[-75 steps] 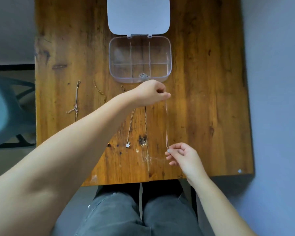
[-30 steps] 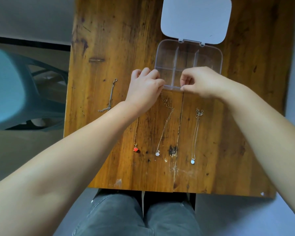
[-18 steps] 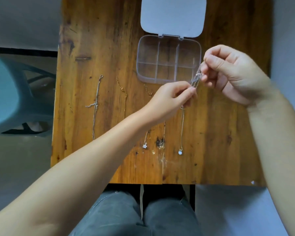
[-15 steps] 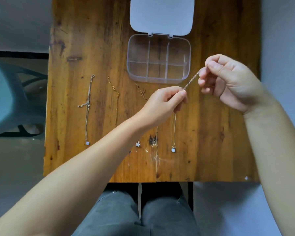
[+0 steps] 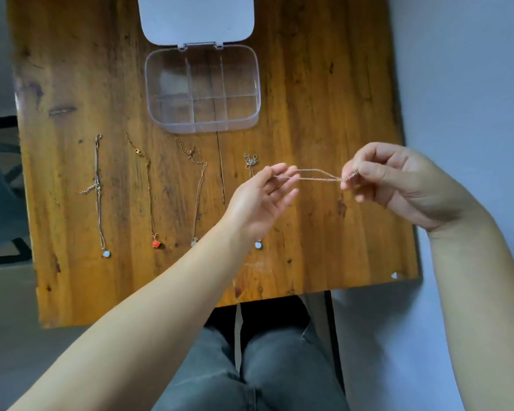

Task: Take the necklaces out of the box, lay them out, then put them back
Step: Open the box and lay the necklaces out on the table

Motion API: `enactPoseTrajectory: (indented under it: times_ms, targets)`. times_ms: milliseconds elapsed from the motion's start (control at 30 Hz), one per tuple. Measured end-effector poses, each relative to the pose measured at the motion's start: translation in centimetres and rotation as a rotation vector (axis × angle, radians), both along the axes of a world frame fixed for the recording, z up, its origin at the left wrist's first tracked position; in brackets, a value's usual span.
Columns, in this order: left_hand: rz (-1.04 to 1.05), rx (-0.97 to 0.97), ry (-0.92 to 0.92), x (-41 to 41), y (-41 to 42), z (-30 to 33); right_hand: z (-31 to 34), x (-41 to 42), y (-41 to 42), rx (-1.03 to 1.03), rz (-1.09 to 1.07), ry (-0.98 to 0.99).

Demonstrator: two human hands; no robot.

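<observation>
1. Worn brown wooden table [image 5: 324,84], seen from above; grey-trousered legs below its near edge.
2. Clear plastic compartment box [image 5: 203,126], landmark for all that follows. Sits at the table's far middle, its white lid [image 5: 196,17] swung open flat behind it. No chain seen in any compartment.
3. Right hand [image 5: 398,185], nearer than the box and to its right, raised above the table. Thumb and forefinger pressed together on one end of a thin silver chain [image 5: 318,175].
4. Left hand [image 5: 261,200], nearer than the box, just right of its centre line. Palm up, fingers loosely spread; the fingertips [image 5: 282,170] pinch the chain's other end. The chain runs doubled and nearly level between the hands.
5. Four necklaces lie on the table nearer than the box, in a row of roughly parallel lines. Leftmost: silver chain with pale round pendant [image 5: 98,191]. Next: gold chain with red pendant [image 5: 149,188]. Next: gold chain with small pale pendant [image 5: 201,185], lower end at the left forearm. Rightmost: silver chain with white round pendant [image 5: 258,245], mostly hidden under the left hand.
</observation>
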State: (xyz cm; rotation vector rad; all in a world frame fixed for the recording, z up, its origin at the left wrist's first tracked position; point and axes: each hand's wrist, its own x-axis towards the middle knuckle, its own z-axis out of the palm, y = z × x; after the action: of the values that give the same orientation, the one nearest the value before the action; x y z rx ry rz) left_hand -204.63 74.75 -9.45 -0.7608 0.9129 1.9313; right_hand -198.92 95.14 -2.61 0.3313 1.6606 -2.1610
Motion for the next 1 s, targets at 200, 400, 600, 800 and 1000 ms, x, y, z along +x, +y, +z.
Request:
enactPoseTrajectory:
  times_ms: [200, 400, 600, 800, 1000]
  targets:
    - [0.075, -0.039, 0.016, -1.8, 1.4, -0.1, -1.9, 4.3, 0.9, 0.092, 0.155, -0.208]
    - [-0.178, -0.176, 0.39, -3.4, 0.2, 0.5, -5.3, 6.6, 0.9, 0.149, -0.063, -0.386]
    - [-0.494, -0.328, 0.746, -2.8, -1.0, 1.5, -6.1, 6.6, -0.6, 0.58, -0.047, -0.409]
    - [-0.883, -0.347, 0.986, -1.0, 0.2, 3.2, -0.7, 0.9, -4.3, 0.656, -0.09, 0.068]
    - [-0.994, -0.386, 1.068, -0.8, 1.3, 4.3, 0.7, 0.6, -5.5, 0.929, -0.048, 0.137]
